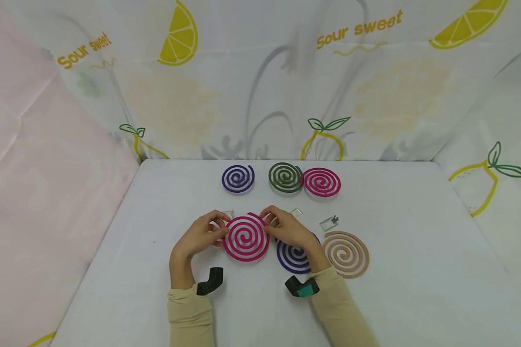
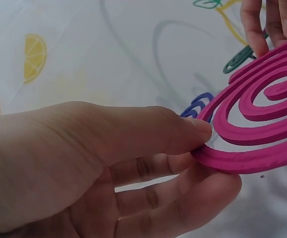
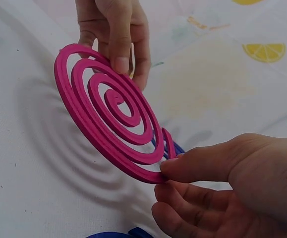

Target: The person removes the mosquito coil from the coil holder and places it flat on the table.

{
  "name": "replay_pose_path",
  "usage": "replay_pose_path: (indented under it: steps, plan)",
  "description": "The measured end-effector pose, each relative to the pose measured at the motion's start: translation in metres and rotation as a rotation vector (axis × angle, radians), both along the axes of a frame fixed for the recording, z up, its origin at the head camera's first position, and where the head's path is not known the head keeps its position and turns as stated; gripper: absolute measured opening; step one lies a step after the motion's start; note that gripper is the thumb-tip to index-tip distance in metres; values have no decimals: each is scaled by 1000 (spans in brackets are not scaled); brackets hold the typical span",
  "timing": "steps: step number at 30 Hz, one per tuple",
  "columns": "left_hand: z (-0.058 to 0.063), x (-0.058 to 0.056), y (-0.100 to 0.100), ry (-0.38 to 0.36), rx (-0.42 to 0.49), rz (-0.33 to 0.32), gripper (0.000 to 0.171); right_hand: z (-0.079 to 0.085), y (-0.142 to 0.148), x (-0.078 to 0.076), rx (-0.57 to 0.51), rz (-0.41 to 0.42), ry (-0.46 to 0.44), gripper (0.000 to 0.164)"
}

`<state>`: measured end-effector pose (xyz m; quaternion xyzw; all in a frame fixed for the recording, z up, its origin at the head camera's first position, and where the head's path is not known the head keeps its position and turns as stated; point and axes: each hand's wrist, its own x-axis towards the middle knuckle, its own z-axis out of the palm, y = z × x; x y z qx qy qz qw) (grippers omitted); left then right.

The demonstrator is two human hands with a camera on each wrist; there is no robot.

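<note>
A pink mosquito coil (image 1: 246, 259) is held between my two hands, raised off the table with its shadow below in the right wrist view. My left hand (image 1: 201, 233) pinches its left edge, thumb on top and fingers underneath. On the opposite side, my right hand (image 1: 288, 228) grips the rim near the coil's outer end, thumb over fingers. Partly under the right wrist lies a dark blue coil (image 1: 297, 271). Beside it, a tan coil (image 1: 366, 255) rests flat on the table.
Toward the back lie a blue coil (image 1: 238, 179), a green coil (image 1: 285, 177) and another pink coil (image 1: 322, 182), the last two touching. Small metal pieces (image 1: 328, 223) lie between the rows, one partly behind the left fingers. A patterned cloth (image 1: 243, 96) stands behind the white table (image 1: 130, 270).
</note>
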<state>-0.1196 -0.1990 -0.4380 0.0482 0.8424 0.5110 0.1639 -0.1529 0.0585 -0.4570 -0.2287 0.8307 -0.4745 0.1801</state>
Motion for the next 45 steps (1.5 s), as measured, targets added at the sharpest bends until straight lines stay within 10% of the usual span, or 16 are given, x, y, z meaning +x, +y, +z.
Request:
replay_pose_path:
  steps: [7,45]
  plan:
    - [6,2,2,97,-40,-50,24,1,1,0,4,4,-1,28]
    - [-17,-2,-1,-20,-93,-178,23,-3,1,2,98,95,48,27]
